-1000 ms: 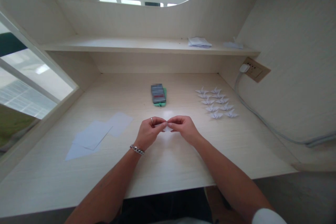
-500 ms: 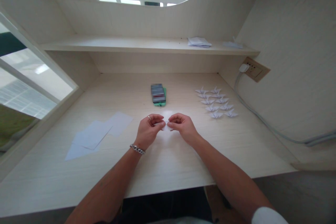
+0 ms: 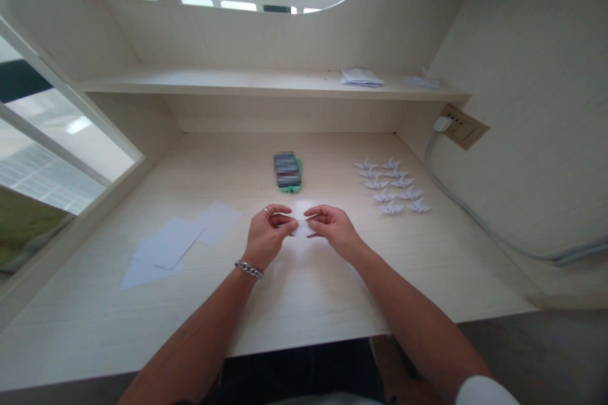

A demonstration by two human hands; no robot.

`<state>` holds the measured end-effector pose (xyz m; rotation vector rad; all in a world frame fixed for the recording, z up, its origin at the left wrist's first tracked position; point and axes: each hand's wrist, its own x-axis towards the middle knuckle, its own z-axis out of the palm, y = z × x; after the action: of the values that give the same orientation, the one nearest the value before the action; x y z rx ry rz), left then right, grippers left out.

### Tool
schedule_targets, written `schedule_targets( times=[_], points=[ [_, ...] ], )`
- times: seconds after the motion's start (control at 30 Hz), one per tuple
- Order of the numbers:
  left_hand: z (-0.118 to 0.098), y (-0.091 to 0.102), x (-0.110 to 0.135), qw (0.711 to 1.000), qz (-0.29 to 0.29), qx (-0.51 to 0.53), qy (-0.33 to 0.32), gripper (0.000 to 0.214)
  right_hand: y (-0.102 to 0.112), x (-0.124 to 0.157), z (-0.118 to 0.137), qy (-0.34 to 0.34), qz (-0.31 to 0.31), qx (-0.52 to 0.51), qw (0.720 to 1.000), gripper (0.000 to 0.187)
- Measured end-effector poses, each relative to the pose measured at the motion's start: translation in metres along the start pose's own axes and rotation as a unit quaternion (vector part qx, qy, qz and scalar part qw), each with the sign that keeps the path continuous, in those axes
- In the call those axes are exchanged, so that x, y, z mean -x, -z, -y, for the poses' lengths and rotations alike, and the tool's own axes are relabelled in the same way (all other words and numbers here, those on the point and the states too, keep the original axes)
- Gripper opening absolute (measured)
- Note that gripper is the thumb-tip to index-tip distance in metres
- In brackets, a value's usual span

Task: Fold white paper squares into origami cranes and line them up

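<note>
Left hand: curled, fingertips pinched on the left edge of the small folded paper; a ring and a wrist bracelet are worn.
Right hand: likewise curled, thumb and forefinger closed on the right edge of the same piece.
Small folded paper: white, held between both hands just above the bench, near its middle; a two-sided pinch is judged to keep the piece taut for creasing.
Paper cranes: finished white figures, set in two neat rows to the right and behind the hands, well apart from them, apparently laid aside out of the working space.
Flat sheets: several pale sheets, overlapped, placed to the left of the hands within easy reach.
Phone: laid flat behind the hands, screen up; green case edge visible, screen content blurred.
Shelf: above the bench; a small stack of folded paper is kept at its right end.
Wall socket: on the right wall, plug inserted, cable trailed along the bench edge.
</note>
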<state>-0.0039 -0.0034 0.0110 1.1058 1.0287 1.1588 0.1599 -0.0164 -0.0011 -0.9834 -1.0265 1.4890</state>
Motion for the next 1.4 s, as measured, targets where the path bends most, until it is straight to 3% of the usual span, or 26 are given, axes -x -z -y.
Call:
schedule_targets(
  times=[0.17, 0.4, 0.57, 0.83, 1.07, 1.4],
  points=[
    [0.003, 0.0, 0.0, 0.999, 0.012, -0.047, -0.023, 0.032, -0.002, -0.001, -0.006, 0.049, -0.019, 0.088, 0.995, 0.03],
    [0.0, 0.001, 0.001, 0.999, 0.044, 0.005, 0.031, 0.041, -0.002, -0.003, -0.008, 0.078, -0.055, 0.111, 0.989, 0.023],
    [0.003, 0.001, -0.001, 0.999, 0.029, -0.036, -0.004, 0.032, -0.001, -0.002, -0.006, 0.074, -0.057, 0.102, 0.99, 0.025],
    [0.0, 0.001, -0.001, 1.0, 0.01, 0.006, 0.015, 0.038, 0.006, 0.0, 0.004, -0.013, 0.027, 0.005, 1.0, 0.042],
    [0.005, 0.002, -0.005, 0.999, -0.025, -0.031, -0.018, 0.04, 0.007, -0.003, -0.003, 0.053, -0.043, 0.134, 0.989, 0.028],
    [0.005, 0.004, -0.006, 0.998, -0.038, -0.028, -0.027, 0.038, 0.01, -0.006, -0.005, 0.075, -0.032, 0.158, 0.984, 0.026]
  ],
)
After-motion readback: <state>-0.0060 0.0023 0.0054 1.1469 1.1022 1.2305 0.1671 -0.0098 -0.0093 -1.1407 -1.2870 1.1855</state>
